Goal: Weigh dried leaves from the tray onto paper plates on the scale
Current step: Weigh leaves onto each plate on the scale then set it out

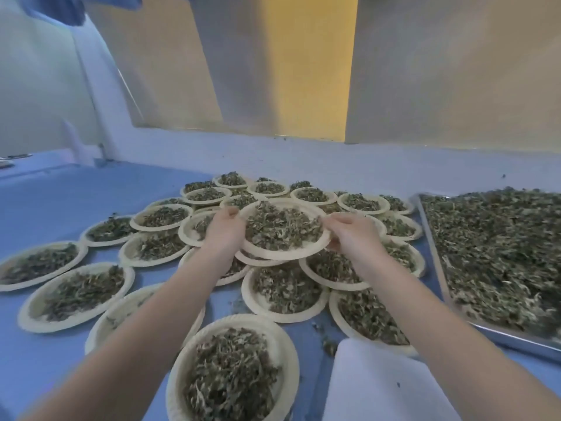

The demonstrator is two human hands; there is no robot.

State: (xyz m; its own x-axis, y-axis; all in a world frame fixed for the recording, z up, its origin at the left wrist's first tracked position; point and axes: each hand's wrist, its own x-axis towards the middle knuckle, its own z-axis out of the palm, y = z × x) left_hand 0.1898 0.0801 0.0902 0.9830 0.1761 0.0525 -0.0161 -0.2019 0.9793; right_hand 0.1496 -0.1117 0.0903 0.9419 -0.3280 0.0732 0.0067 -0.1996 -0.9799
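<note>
Filled plates (282, 287) clustered on table (45, 189) — tray (516, 335) right, leaves (498, 253) in it

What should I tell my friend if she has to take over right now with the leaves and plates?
Left hand and right hand both grip the rim of one filled paper plate, held above the pile of filled plates on the blue table.
The metal tray on the right is still full of dried leaves.
A white object, maybe the scale, sits near the front; it bears no plate.
Done: many plates filled.
Left: set this plate down, then keep weighing leaves from the tray.
</note>
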